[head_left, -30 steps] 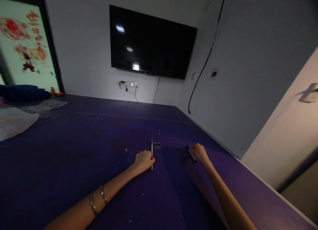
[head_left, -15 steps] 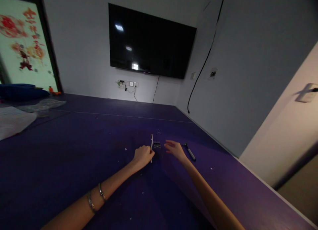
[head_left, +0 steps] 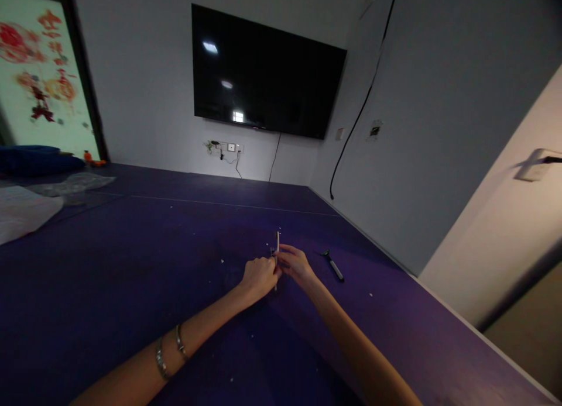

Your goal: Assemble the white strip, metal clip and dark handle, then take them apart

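Note:
A thin white strip (head_left: 277, 240) stands out from my left hand (head_left: 260, 278), whose fingers are closed round its lower part. From the right, my right hand (head_left: 296, 264) meets the strip, its fingertips bent against it beside the left thumb. Just left of the strip, a small dark piece (head_left: 272, 252) shows in part; the strip and fingers cover the rest, and its kind is unclear. To the right of my right hand, a razor-like tool (head_left: 335, 268) with a grey handle and dark head lies on the purple surface (head_left: 184, 265).
Tiny white scraps (head_left: 222, 261) are scattered over the surface. At the far left are a crumpled clear plastic bag (head_left: 81, 183), a white sheet (head_left: 26, 213) and a dark blue cloth bundle (head_left: 37, 162). A black cable (head_left: 357, 122) hangs along the right wall.
My left hand has moved slightly right with the white strip, now in front of the small dark piece. My right hand has come left, and its fingers have closed in on the strip.

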Tool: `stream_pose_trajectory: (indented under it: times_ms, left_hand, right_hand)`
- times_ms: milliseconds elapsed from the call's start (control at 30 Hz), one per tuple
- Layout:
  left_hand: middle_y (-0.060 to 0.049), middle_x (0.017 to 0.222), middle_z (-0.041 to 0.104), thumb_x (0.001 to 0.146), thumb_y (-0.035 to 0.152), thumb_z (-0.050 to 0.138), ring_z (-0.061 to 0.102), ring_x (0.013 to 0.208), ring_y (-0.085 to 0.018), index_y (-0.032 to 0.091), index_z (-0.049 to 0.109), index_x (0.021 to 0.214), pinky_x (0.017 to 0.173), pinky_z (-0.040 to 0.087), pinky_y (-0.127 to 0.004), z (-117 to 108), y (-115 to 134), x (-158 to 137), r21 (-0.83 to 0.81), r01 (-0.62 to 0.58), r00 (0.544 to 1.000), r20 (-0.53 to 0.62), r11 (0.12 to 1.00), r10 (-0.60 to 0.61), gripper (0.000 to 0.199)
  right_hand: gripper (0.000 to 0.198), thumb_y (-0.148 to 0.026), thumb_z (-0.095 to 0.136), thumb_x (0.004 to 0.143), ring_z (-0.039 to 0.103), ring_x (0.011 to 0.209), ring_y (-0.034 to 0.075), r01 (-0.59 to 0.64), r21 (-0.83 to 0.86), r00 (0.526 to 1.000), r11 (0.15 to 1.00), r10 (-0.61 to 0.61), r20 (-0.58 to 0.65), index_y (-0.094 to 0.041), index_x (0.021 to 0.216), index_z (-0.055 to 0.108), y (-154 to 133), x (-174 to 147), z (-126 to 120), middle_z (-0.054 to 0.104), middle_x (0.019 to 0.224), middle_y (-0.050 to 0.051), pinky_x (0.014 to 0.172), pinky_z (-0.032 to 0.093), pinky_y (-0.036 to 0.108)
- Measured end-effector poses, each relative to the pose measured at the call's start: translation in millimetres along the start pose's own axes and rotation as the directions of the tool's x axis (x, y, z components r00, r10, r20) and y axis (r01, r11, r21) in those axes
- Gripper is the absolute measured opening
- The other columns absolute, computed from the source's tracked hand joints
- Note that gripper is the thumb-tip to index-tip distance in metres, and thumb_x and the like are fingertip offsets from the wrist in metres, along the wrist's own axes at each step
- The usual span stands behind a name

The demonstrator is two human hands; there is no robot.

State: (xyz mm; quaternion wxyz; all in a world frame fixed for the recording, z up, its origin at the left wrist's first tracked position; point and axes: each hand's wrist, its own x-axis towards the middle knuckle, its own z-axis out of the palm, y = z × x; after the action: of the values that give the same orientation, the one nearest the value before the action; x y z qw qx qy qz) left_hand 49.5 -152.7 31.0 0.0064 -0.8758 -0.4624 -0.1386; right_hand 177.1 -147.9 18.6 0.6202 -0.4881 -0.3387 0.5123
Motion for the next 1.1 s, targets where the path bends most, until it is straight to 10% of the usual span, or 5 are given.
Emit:
stream_pose_trajectory:
  times_ms: [267, 467, 767, 1100]
  left_hand:
    - [-0.011, 0.085, 0.068, 0.088, 0.041, 0.032, 0.064, 0.081, -0.026, 0.017, 0.059, 0.099, 0.071, 0.046, -0.037, -4.5, 11.0, -7.2, -0.021, -0.007, 1.000, -0.012, 1.000, 0.006, 0.038]
    - [-0.008, 0.080, 0.067, 0.090, 0.041, 0.026, 0.064, 0.077, -0.024, 0.018, 0.061, 0.092, 0.071, 0.045, -0.036, -8.7, 5.7, -4.8, -0.044, -0.032, 0.998, -0.061, 0.999, 0.029, 0.042]
    - [-0.005, 0.082, 0.067, 0.087, 0.034, 0.035, 0.063, 0.077, -0.020, 0.019, 0.060, 0.086, 0.068, 0.042, -0.028, 1.2, -19.5, 18.2, -0.100, -0.051, 0.999, -0.004, 0.994, 0.051, 0.029]
    - [-0.005, 0.080, 0.066, 0.085, 0.029, 0.036, 0.061, 0.075, -0.016, 0.019, 0.060, 0.085, 0.064, 0.039, -0.024, 9.5, -40.5, 20.9, -0.128, -0.047, 0.998, 0.042, 0.991, 0.052, 0.026]
  right_hand:
    - [0.034, -0.019, 0.073, 0.050, 0.060, 0.061, 0.015, 0.056, -0.044, 0.998, 0.997, -0.057, -0.003, -0.013, 0.083, 0.065, -8.1, -4.4, -12.2, 0.066, 0.069, 0.003, 0.049, 0.045, 0.023]
    - [0.023, -0.025, 0.067, 0.059, 0.061, 0.060, 0.014, 0.167, -0.251, 0.972, 0.953, -0.202, -0.122, -0.011, 0.077, 0.069, -41.0, 4.8, -68.9, 0.068, 0.071, 0.006, 0.058, 0.050, 0.026]
    - [0.019, -0.022, 0.062, 0.059, 0.062, 0.062, 0.021, 0.015, -0.811, 0.850, 0.585, -0.434, -0.298, -0.010, 0.070, 0.073, -73.0, 9.9, -185.7, 0.065, 0.056, 0.005, 0.053, 0.043, 0.023]
    - [0.016, -0.012, 0.057, 0.060, 0.062, 0.063, 0.018, -0.172, -0.965, 0.902, 0.198, -0.363, -0.235, -0.011, 0.064, 0.072, -50.3, 22.7, -199.1, 0.067, 0.062, 0.009, 0.050, 0.036, 0.019]
